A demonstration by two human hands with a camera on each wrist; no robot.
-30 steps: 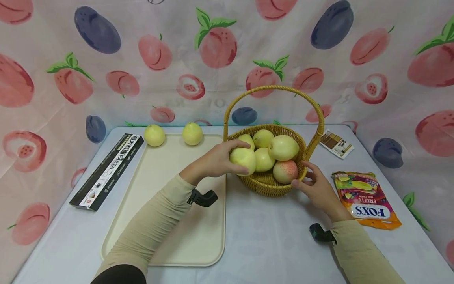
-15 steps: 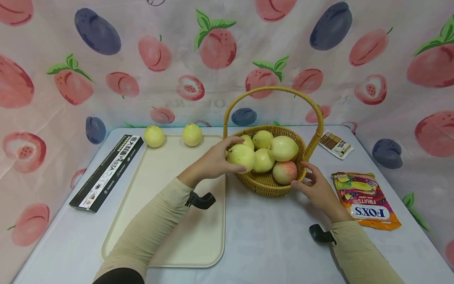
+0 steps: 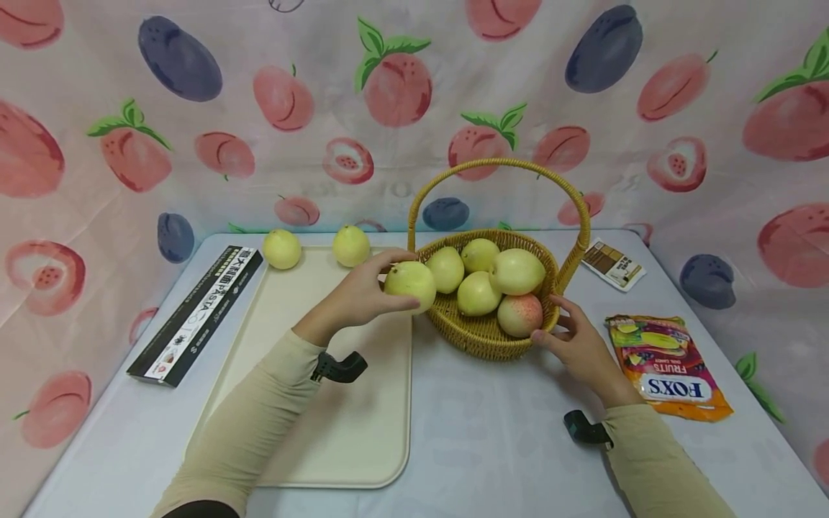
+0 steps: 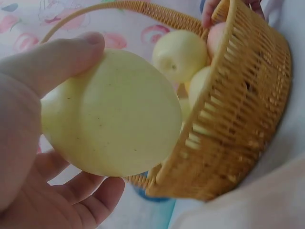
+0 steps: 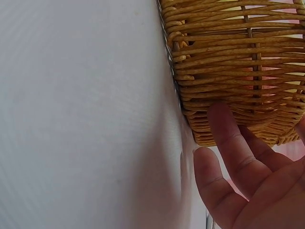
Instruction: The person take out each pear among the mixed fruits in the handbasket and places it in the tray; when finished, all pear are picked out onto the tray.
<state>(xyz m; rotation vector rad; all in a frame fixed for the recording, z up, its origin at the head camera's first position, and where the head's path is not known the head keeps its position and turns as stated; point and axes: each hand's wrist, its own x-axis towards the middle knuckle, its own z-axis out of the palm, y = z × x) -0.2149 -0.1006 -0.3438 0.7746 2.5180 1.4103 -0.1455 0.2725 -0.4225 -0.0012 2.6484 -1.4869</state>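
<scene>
My left hand holds a round pale yellow-green pear, above the tray's right edge and just left of the wicker basket. In the left wrist view, its thumb lies over the pear and the fingers are curled beneath. My right hand grips the right side of the basket near the handle's foot. In the right wrist view, its fingertips rest against the basket's woven wall. Inside the basket sit several more pears and one red-blushed peach.
A cream tray lies left of the basket, with two pears at its far edge. The black pasta box is at the far left. On the right are a candy bag and a small brown-and-white packet.
My left hand has lifted the pear out of the basket and moved left with it, uncovering another pear at the basket's left side. The right hand has stayed on the basket.
</scene>
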